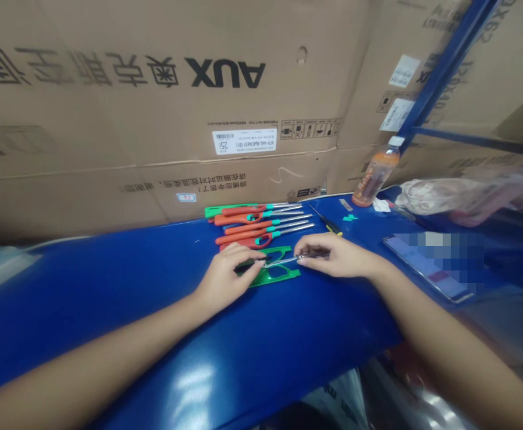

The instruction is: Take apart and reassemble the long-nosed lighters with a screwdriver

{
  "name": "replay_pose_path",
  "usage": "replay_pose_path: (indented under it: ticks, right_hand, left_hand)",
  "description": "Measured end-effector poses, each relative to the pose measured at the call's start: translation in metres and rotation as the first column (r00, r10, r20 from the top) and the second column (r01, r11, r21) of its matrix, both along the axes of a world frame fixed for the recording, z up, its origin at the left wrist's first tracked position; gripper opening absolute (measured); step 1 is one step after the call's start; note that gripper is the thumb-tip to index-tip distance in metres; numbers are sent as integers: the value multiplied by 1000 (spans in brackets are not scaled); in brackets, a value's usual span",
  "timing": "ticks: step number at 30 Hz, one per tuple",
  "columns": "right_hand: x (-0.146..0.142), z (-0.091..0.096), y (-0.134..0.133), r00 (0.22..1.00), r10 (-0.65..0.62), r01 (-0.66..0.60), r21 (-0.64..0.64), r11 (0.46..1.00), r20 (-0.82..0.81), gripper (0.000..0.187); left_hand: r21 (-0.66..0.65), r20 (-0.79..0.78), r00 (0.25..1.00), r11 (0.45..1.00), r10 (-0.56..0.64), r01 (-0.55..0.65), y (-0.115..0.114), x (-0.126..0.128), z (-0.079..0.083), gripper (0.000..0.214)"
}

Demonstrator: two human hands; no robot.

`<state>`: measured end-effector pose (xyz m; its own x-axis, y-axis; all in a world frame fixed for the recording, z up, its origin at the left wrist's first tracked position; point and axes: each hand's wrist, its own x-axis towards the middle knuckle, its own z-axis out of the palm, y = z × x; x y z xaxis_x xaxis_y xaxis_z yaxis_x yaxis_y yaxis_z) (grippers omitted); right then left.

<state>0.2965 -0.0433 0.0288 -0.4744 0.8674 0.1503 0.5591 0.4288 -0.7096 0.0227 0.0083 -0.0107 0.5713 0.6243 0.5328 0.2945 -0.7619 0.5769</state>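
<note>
My left hand (228, 275) is closed in a pinch at the left end of a thin silver lighter tube (281, 261), with a dark part showing under its fingers. At the tube's other end, the fingertips of my right hand (333, 254) pinch it. Beneath the tube lie the green halves of a lighter casing (283, 275), open side up on the blue table (162, 322). My left fingers cover part of that casing. Just behind, several orange stick lighters (247, 229) with silver tubes lie side by side, and a green casing piece (213, 211) sits at their far end.
A screwdriver (326, 221) and teal bits (349, 218) lie beyond my right hand. An orange drink bottle (378, 172) stands near plastic bags (440, 196). A phone (427, 266) rests at right. Large cardboard boxes (153, 131) wall off the back, beside a blue metal frame (444, 60).
</note>
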Motion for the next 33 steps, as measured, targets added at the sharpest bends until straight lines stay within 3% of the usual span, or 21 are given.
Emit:
replay_pose_path:
  ticks: [4, 8, 14, 24, 33]
  right_hand:
    - [-7, -1, -3, 999, -30, 34, 83, 996, -45, 23]
    - [-17, 1, -6, 1000, 20, -15, 188, 982, -24, 20]
    - [-27, 1, -9, 994, 85, -66, 233, 970, -73, 19]
    - [-31, -1, -10, 992, 124, -115, 203, 972, -32, 24]
    - [-28, -6, -5, 999, 36, -40, 196, 980, 27, 24]
  left_hand:
    - [10, 60, 998, 1000, 3, -4, -3, 1, 8, 19]
    - [61, 139, 990, 998, 8, -16, -8, 5, 18, 24]
    - [208, 95, 995, 978, -12, -8, -14, 12, 16, 21]
    - [116, 171, 983, 992, -73, 53, -13, 12, 14, 8]
    - [62, 198, 979, 997, -53, 42, -17, 10, 10, 5]
